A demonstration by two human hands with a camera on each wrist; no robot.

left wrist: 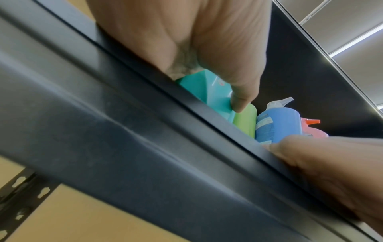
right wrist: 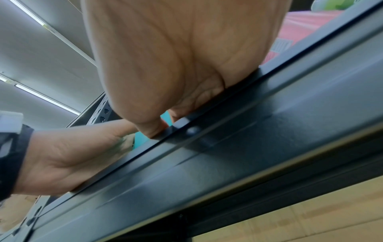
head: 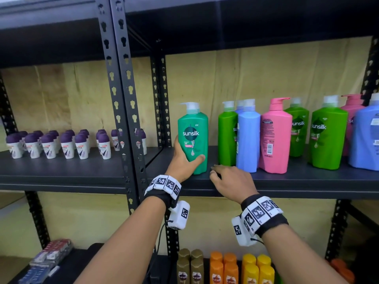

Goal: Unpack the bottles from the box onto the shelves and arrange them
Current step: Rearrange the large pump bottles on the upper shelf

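So the left hand (head: 185, 158) is wrapped around the lower half of the teal shampoo bottle (head: 193, 136), thumb across the front. The bottle's upright near the shelf (head: 287, 181) front edge, with a gap to the green bottle (head: 226, 138) on its right. The right hand (head: 231, 181) rests loose on the edge just right of it, holding nothing. Looks like it needs sliding right.

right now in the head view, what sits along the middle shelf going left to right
purple-capped roll-on deodorants → teal sunsilk bottle gripped by the left hand → green bottle → blue bottle → pink bottle → green sunsilk bottle
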